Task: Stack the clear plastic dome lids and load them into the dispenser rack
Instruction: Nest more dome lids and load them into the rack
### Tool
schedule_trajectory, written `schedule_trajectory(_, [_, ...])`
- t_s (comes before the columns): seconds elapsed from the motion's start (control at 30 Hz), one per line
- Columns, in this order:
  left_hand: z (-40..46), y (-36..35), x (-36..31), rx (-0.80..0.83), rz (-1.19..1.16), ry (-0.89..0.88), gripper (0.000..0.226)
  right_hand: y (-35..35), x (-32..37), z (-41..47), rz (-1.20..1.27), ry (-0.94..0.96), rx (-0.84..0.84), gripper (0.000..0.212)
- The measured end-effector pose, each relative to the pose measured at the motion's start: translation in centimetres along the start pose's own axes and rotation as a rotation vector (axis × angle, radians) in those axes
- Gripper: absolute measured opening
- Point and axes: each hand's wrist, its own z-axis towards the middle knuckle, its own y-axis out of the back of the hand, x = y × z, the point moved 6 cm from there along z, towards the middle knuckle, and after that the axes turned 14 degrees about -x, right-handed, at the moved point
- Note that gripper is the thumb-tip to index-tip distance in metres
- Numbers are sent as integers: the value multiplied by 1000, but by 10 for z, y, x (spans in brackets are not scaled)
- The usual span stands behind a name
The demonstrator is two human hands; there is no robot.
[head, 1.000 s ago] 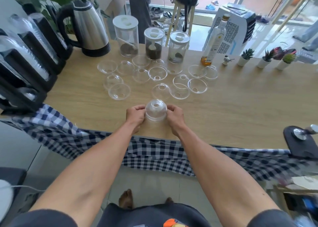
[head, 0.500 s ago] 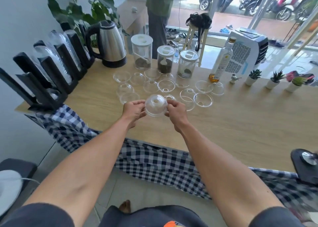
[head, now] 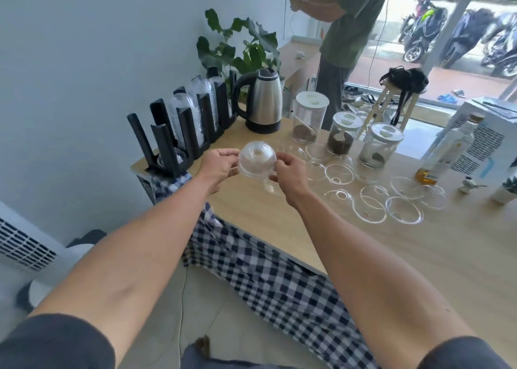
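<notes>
A small stack of dome lids is pinched between left hand and right hand mid-frame, rack partly loaded, many loose lids left on the bench.

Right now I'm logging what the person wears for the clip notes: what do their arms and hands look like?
Both arms are bare from the upper arm down, with short dark grey sleeves at the bottom corners of the view. The left hand and right hand are bare: no gloves, and no watch, ring or band that I can see. No cables or markings show on either arm.
</notes>
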Motion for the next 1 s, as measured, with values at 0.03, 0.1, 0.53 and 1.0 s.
schedule_trajectory(0.03, [11, 12, -9, -11, 3, -17, 21, -17, 8, 1, 4, 11, 10, 31])
schedule_trajectory(0.1, [33, 39, -28, -26, 8, -46, 21, -51, 23, 2, 13, 29, 19, 29])
schedule_trajectory(0.53, [192, 195, -145, 53, 182, -123, 13, -260, 106, 8, 87, -83, 4, 20])
schedule_trajectory(1.0, [290, 217, -104, 300, 502, 119, 10, -324, 45, 16, 56, -489, -109, 5])
